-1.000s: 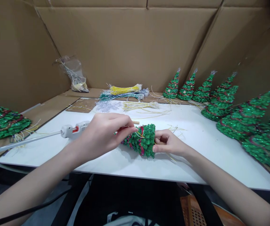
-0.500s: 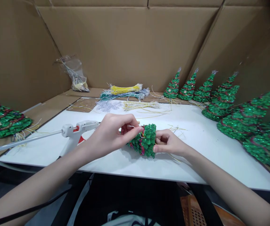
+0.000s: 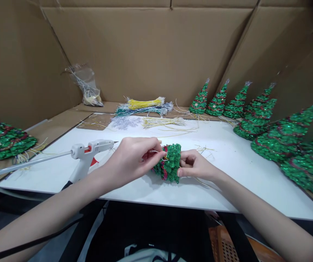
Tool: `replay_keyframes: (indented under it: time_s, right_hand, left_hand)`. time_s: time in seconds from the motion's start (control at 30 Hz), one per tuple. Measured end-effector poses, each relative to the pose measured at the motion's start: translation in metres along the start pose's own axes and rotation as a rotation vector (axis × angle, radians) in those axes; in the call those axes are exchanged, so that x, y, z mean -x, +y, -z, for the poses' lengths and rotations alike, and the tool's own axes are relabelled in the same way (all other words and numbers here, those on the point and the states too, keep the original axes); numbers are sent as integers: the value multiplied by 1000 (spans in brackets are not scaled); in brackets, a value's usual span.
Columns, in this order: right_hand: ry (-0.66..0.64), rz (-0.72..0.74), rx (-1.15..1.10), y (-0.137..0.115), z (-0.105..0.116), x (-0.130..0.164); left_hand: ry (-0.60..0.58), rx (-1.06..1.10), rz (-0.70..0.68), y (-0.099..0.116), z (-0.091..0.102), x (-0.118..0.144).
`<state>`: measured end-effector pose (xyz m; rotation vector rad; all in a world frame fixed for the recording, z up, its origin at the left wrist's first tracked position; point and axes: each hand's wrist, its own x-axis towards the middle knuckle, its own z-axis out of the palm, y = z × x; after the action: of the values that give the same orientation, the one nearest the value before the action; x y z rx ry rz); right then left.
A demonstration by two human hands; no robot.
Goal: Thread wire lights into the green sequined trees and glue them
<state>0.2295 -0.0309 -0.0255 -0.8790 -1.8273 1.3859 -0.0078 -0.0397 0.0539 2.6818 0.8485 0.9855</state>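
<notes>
A small green tinsel Christmas tree [image 3: 172, 163] with a red garland lies on its side over the white board, its base toward the right. My left hand [image 3: 140, 156] is pinched on a thin wire [image 3: 154, 151] at the tree's side, and a short yellow and white loop shows by the fingertips. At the tree's base, my right hand [image 3: 196, 165] is closed on the rim, with the fingers partly tucked out of sight beneath it. Loose wire ends stick out below that hand. The tree's tip is hidden behind my left hand.
A white glue gun [image 3: 86, 156] with a long glue stick stands left of my left hand. Wire bundles [image 3: 145, 104] and clear plastic bits [image 3: 125, 123] lie at the back. Finished-looking trees [image 3: 284, 134] line the right side; another tree [image 3: 4, 140] is far left. Cardboard walls [image 3: 145, 54] surround the board.
My left hand has shifted slightly down and turned, its fingertips now lower against the tree's side. The right hand and the tree have hardly moved.
</notes>
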Motion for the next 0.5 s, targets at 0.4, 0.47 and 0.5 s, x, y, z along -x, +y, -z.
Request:
replay_keyframes:
  time_s: [0.4, 0.47, 0.5]
  right_hand:
    - [9, -10, -10, -3, -3, 0]
    - [5, -8, -13, -4, -3, 0]
    - [6, -7, -12, -4, -3, 0]
  left_hand:
    - [-24, -347, -373, -21, 12, 4]
    - [-40, -407, -412, -21, 14, 3]
    - [-41, -430, -425, -21, 14, 3]
